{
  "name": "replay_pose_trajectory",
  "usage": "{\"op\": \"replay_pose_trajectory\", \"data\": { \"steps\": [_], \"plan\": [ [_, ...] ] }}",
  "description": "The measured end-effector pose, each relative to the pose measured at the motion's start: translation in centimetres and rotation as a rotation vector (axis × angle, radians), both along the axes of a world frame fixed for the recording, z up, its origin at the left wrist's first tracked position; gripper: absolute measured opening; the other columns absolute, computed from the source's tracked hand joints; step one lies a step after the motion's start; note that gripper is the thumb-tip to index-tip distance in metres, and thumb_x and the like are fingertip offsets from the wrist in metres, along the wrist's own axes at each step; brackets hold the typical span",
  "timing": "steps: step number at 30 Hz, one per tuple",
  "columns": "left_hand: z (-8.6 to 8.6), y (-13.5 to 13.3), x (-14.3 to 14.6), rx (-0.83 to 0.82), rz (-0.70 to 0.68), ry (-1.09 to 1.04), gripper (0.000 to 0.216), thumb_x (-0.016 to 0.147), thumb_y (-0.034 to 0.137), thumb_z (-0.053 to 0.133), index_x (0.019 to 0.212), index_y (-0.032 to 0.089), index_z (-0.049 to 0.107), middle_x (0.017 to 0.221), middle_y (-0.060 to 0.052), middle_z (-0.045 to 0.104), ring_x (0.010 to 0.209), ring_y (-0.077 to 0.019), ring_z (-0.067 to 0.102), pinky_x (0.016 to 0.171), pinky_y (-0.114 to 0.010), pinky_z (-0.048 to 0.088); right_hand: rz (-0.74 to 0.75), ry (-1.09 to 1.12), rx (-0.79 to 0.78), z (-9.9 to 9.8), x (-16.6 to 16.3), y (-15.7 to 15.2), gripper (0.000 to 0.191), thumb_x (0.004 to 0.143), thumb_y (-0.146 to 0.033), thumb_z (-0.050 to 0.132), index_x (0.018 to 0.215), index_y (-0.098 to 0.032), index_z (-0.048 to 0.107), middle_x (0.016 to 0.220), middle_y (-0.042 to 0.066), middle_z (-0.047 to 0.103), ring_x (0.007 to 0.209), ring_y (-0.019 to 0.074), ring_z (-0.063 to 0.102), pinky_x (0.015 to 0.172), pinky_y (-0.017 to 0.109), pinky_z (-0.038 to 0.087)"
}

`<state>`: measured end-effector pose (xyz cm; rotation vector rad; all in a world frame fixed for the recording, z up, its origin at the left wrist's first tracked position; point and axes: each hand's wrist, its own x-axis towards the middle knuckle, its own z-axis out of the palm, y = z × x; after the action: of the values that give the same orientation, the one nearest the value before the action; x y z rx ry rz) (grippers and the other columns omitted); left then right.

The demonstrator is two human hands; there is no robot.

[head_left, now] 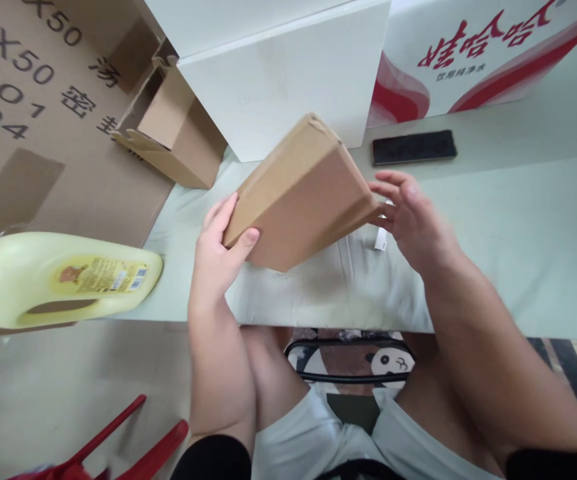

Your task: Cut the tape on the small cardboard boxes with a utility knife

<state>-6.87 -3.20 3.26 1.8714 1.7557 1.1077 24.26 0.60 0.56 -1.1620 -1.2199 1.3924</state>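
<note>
Lap: seated at the table's edge, a panda-print bag [386,363] rests between my knees, below the work.
Left hand [217,253]: my fingers wrap the lower left corner of the flat brown cardboard mailer box [301,197], thumb on the broad face, closed firmly enough to carry its weight.
Right hand [411,213]: open, fingers spread, fingertips at the box's right edge, steadying more than gripping.
Box position: held just above the pale green table [518,233], tilted so its broad face looks toward me.
Long axis: runs from lower left, at my left hand, up to the right; the closed narrow end points up and away.
Beside me: a pale yellow plastic jug [63,277] lies on its side, left.
Farther: an open small carton [173,130] against a large printed cardboard sheet [38,133]; a black phone [413,147] flat on the table.
Backdrop: a white box [288,73] and a red-and-white water carton [488,47].
</note>
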Motion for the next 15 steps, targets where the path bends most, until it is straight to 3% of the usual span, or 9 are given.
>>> {"op": "replay_pose_trajectory", "data": {
  "steps": [4,7,11,15],
  "plan": [
    [-1.3,0.5,1.1,-0.025,0.083,-0.384,0.077,0.085,0.082,0.062,0.129,0.02,0.071,0.13,-0.014,0.074,0.131,-0.0342,0.066,0.114,-0.05,0.052,0.023,-0.131,0.327,0.1,-0.6,-0.6,0.077,0.086,-0.077,0.052,0.151,-0.039,0.034,0.173,0.004,0.027,0.152,0.0302,0.045,0.12,0.053,0.045],
    [-2.3,1.0,1.9,-0.151,0.123,-0.499,0.072,0.081,0.084,0.064,0.112,0.019,0.075,0.11,-0.013,0.079,0.115,-0.033,0.073,0.098,-0.045,0.062,0.121,-0.249,0.477,-0.3,-1.4,-1.4,0.084,0.09,-0.069,0.056,0.161,-0.039,0.02,0.179,0.003,0.012,0.163,0.03,0.025,0.123,0.054,0.042],
    [-3.6,1.6,2.2,-0.393,0.101,-0.49,0.073,0.082,0.087,0.059,0.099,0.018,0.078,0.097,-0.014,0.079,0.099,-0.0324,0.076,0.075,-0.042,0.067,0.126,-0.228,0.441,-1.3,-2.2,-1.6,0.083,0.094,-0.052,0.056,0.164,-0.038,0.013,0.178,0.006,0.012,0.16,0.0289,0.033,0.121,0.052,0.047],
    [-4.6,2.2,2.1,-0.515,0.137,-0.395,0.065,0.092,0.077,0.053,0.105,0.019,0.079,0.106,-0.015,0.079,0.097,-0.0312,0.075,0.07,-0.04,0.066,-0.015,-0.253,0.184,-2.2,-2.6,-0.7,0.079,0.087,-0.043,0.061,0.157,-0.023,0.031,0.169,0.019,0.032,0.154,0.0348,0.042,0.119,0.057,0.046]
  ]
}}
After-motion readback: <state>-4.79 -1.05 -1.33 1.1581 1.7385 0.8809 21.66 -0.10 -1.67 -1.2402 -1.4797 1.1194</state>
